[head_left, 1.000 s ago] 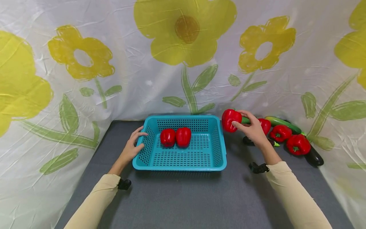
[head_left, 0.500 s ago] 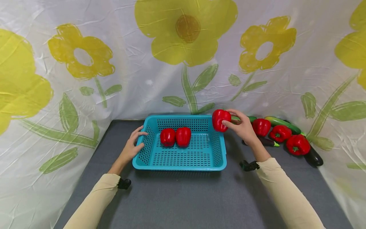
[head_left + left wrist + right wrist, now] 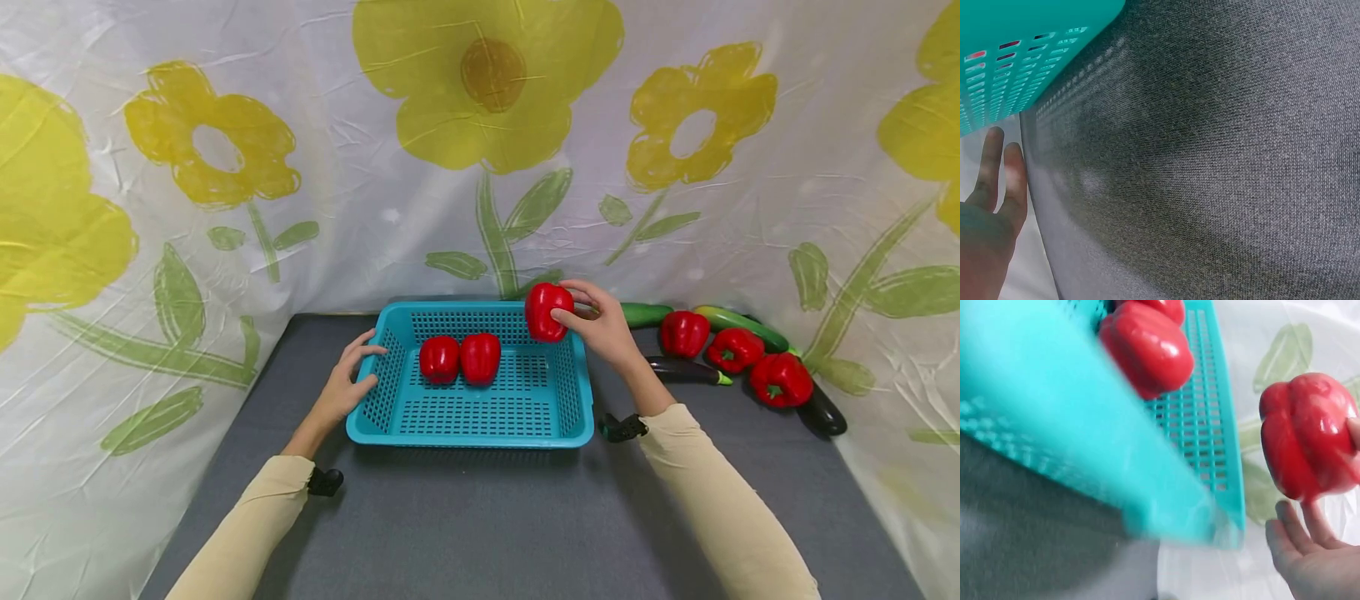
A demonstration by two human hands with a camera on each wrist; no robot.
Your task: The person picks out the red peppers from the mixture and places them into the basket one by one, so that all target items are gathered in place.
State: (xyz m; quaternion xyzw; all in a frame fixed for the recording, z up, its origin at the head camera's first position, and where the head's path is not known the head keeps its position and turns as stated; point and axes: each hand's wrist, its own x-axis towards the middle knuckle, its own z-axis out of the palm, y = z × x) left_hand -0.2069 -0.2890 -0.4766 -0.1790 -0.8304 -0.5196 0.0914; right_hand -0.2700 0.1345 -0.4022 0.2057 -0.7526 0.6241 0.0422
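From the head view, the right hand grips a red pepper, fingers curled round it, and holds it in the air over the far right corner of the teal basket. Two more peppers sit side by side inside the basket, touching. The left hand rests against the basket's left wall, fingers relaxed and lightly spread, holding nothing. To the right on the grey mat lie three other red peppers, a cucumber and dark aubergines, well apart from the basket.

In the left wrist view, straight fingers lie just beside the basket wall above the mat.

In the right wrist view, the held pepper hangs above the basket's rim, with the fingers cupped beneath it. One basket pepper shows behind the blurred near wall.
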